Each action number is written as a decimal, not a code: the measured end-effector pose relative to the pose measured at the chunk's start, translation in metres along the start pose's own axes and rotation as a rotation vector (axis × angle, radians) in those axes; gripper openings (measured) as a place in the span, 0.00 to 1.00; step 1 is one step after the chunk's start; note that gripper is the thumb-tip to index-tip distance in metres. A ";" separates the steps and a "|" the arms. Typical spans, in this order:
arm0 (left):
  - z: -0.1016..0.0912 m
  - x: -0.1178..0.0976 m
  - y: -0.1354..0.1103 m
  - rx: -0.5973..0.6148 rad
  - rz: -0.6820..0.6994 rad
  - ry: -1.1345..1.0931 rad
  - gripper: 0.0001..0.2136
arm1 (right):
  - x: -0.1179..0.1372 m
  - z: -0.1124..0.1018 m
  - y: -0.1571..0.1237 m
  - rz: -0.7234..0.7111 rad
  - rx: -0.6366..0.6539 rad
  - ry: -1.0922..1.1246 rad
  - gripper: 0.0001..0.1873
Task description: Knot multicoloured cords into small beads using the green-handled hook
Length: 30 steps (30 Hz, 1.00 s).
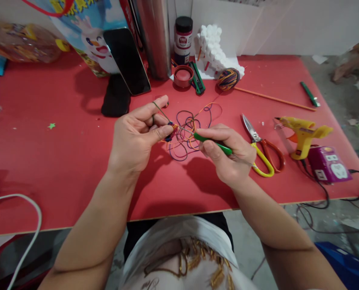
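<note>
My left hand [137, 131] pinches a small multicoloured crochet piece [174, 129] between thumb and fingers. A strand of yarn runs over its raised index finger. In my right hand [227, 151] is a crochet hook [213, 143] with a green handle, its metal tip pointing left and meeting the crochet piece. Whether yarn is caught on the tip is too small to tell. Below and behind the hands lies a loose tangle of yarn [181, 155] in several colours. One strand leads back to a wound yarn ball [228, 79].
Scissors [259, 145] lie right of my right hand, near a yellow glue gun [303, 135] and a purple box [330, 165] with cables. Behind stand a phone [126, 60], a steel flask [153, 38] and a dark-lidded jar [183, 40]. An orange stick [276, 99] lies at the right.
</note>
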<state>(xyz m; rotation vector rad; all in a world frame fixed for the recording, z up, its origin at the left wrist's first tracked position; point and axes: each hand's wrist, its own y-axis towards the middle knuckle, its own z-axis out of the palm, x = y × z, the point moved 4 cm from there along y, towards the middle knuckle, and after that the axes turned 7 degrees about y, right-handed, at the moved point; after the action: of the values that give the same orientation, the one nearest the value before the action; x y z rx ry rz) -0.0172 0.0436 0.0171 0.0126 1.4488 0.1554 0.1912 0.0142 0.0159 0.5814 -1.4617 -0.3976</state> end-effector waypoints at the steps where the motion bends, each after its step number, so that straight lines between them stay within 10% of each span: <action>1: 0.000 0.000 0.000 -0.002 0.007 0.014 0.19 | 0.000 0.000 0.000 -0.003 0.001 0.000 0.11; 30: -0.006 -0.007 -0.005 0.053 0.208 0.340 0.22 | 0.000 -0.007 0.009 0.012 0.099 0.082 0.11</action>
<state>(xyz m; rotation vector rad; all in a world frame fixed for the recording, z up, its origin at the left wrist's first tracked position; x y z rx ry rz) -0.0236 0.0376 0.0228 0.1882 1.7905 0.3008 0.1971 0.0225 0.0211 0.6599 -1.4109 -0.2895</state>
